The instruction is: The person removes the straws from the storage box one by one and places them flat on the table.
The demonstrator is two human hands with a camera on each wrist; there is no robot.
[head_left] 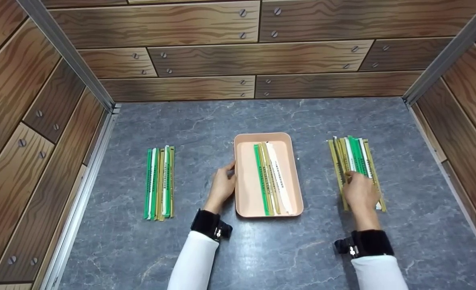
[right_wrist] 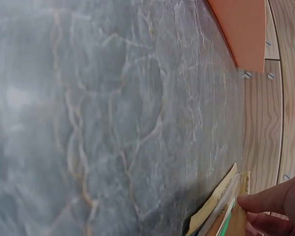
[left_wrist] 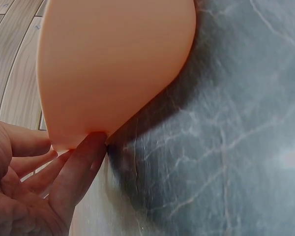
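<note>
My left hand (head_left: pixel 223 183) holds the left edge of a peach tray (head_left: pixel 244 177), its fingertips against the outer wall in the left wrist view. Inside the tray lie a green wrapped stick (head_left: pixel 262 179), a white wrapped stick (head_left: pixel 280 181) and gold ones between them, all with printed wrappers. Over the right-hand group of green, white and gold wrapped sticks (head_left: pixel 355 149) is my right hand (head_left: pixel 361 191), hiding their lower middle. In the right wrist view, thumb and fingers pinch a gold wrapped stick (right_wrist: pixel 241 216) beside the others.
Another group of wrapped sticks (head_left: pixel 159 183) lies side by side left of the tray. All of it sits on a grey marbled tabletop (head_left: pixel 262 257). Wood-patterned panels (head_left: pixel 205 60) close off the back and both sides, with metal rails (head_left: pixel 81 193) at the corners and left edge.
</note>
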